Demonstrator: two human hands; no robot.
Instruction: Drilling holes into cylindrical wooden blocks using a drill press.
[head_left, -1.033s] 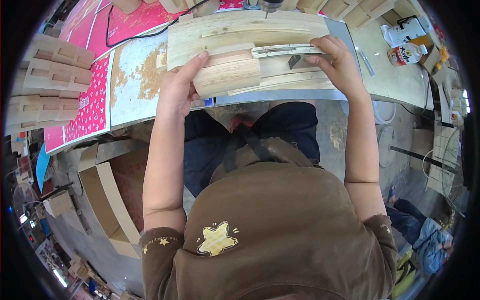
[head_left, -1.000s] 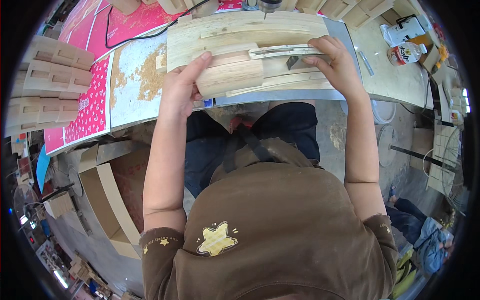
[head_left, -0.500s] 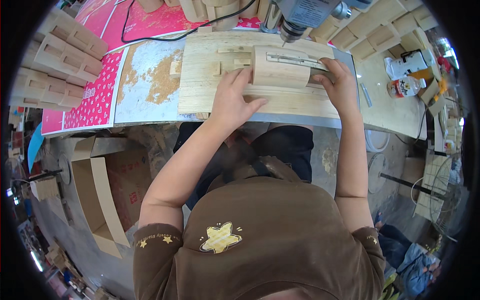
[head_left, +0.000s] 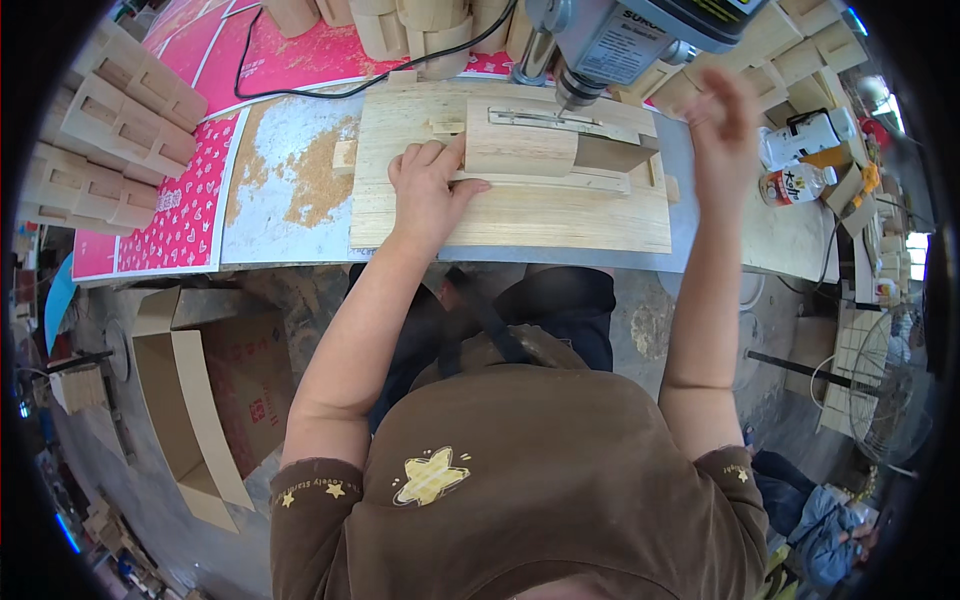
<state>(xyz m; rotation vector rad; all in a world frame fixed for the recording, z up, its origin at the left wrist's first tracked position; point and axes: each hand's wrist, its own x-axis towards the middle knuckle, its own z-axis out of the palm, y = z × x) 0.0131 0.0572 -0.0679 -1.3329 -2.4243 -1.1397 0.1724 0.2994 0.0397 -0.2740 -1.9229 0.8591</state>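
A pale, rounded wooden piece (head_left: pixel 520 150) lies on a wooden board, with a slotted metal strip (head_left: pixel 545 121) along its top. At its left end, my left hand (head_left: pixel 428 185) grips it, fingers curled against the end and thumb stretched along the front. A flat grey-brown face (head_left: pixel 612 153) shows at the right part of the piece. My right hand (head_left: pixel 722 130) is raised to the right of the board, off the piece; motion smears its fingers. Just above the metal strip hangs a drill press chuck (head_left: pixel 578 92).
The wooden board (head_left: pixel 440 225) covers the bench's middle, sawdust (head_left: pixel 320 185) to its left. Stacked wooden pieces (head_left: pixel 130 125) stand at left; more are behind and at right. A black cable (head_left: pixel 330 92) crosses the back. At right stands a bottle (head_left: pixel 797 185); a cardboard box (head_left: pixel 190 400) sits below.
My right hand has let go of the piece's right end and lifted up and rightward. The wooden piece and my left hand appear farther left in the picture; the view has shifted a little too.
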